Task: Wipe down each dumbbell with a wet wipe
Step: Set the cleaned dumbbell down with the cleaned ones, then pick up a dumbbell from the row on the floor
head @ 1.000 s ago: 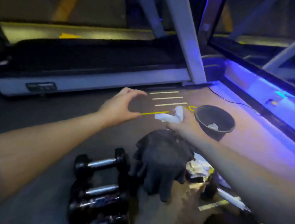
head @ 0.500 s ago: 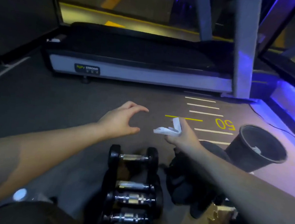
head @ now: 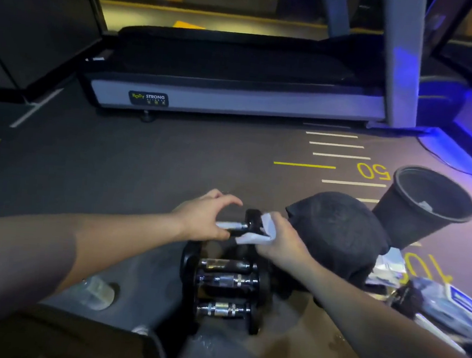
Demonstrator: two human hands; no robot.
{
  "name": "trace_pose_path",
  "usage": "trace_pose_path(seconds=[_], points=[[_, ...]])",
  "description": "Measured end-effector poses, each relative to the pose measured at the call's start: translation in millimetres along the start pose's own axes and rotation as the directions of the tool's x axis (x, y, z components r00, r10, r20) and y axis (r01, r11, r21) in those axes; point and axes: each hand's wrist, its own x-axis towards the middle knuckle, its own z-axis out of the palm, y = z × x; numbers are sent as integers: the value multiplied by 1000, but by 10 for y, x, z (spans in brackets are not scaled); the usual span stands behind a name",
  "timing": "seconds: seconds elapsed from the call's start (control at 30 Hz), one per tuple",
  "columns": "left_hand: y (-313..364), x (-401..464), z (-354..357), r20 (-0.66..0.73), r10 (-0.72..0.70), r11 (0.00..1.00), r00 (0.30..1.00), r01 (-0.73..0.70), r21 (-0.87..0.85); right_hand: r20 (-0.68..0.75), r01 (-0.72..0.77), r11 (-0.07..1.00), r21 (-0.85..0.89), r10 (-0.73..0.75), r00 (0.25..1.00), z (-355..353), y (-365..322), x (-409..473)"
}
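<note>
Dumbbells are sitting in a row on the dark gym floor (head: 115,174), and four are countable: the far dumbbell (head: 249,223) being worked on, plus three more (head: 224,280) lying side by side just nearer the camera, chrome handles showing between black heads. The left hand (head: 202,218) is curling over the far dumbbell's chrome handle, thumb under and fingers arched above; whether it is fully gripping the bar is hard to tell. The right hand (head: 281,240) is pinching one white wet wipe (head: 256,232) and pressing it against that dumbbell's black right-hand head. Just right of the hands one dark bag (head: 338,236) is slumping on the floor, and beyond it one black bucket (head: 423,209) is tilting, with a scrap of white inside. One wipe pack (head: 455,303) is lying at the right edge among blurred clutter. One treadmill (head: 236,93) is stretching across the back, well apart from the dumbbells, with white and yellow floor markings before it.
</note>
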Motion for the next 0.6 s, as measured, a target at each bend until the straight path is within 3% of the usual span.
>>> trace_pose_path(seconds=[0.23,0.47,0.6], points=[[-294,-196,407,190,-115,991,975,101,85,128,11,965,-263,23,992,298,348,-291],[-595,-371,735,369,-202,979,907,187,76,199,-60,964,-260,115,973,442,535,-346],[-689,-330,902,406,-241,970,882,236,63,202,-118,965,-236,167,965,507,592,-307]])
